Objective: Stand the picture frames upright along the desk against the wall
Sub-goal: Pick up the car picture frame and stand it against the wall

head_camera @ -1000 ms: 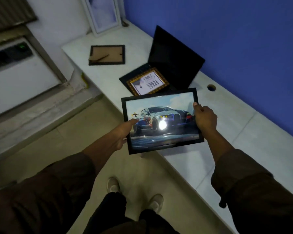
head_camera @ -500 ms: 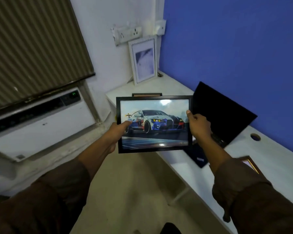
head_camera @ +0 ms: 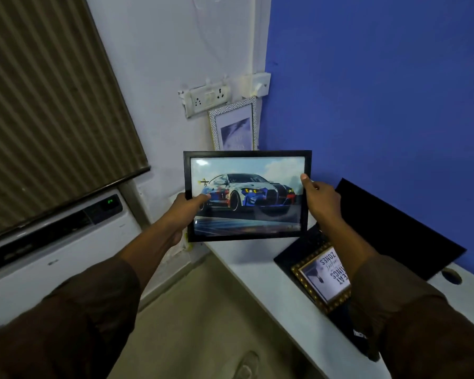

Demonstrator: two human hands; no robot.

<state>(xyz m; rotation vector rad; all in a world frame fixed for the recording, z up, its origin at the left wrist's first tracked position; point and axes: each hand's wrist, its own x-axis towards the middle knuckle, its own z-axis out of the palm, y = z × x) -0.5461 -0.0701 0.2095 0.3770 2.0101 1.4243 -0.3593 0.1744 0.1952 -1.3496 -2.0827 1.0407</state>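
I hold a black-framed car picture [head_camera: 246, 195] upright in the air over the far end of the white desk [head_camera: 260, 272]. My left hand [head_camera: 185, 212] grips its left edge and my right hand [head_camera: 319, 201] grips its right edge. Behind it a white speckled frame [head_camera: 234, 124] stands upright against the end wall in the corner. A gold-framed picture [head_camera: 323, 277] lies flat on the base of an open black laptop [head_camera: 400, 228], partly hidden by my right sleeve.
The blue wall [head_camera: 381, 91] runs along the desk's right side. A socket strip [head_camera: 207, 98] is on the white end wall above the speckled frame. An air conditioner [head_camera: 58, 236] sits under a blind [head_camera: 44, 99] at left. A cable hole [head_camera: 452, 276] is in the desk.
My view has swung up toward the corner. Both hands have carried the car picture away from me toward the far end of the desk, closer to the speckled frame.
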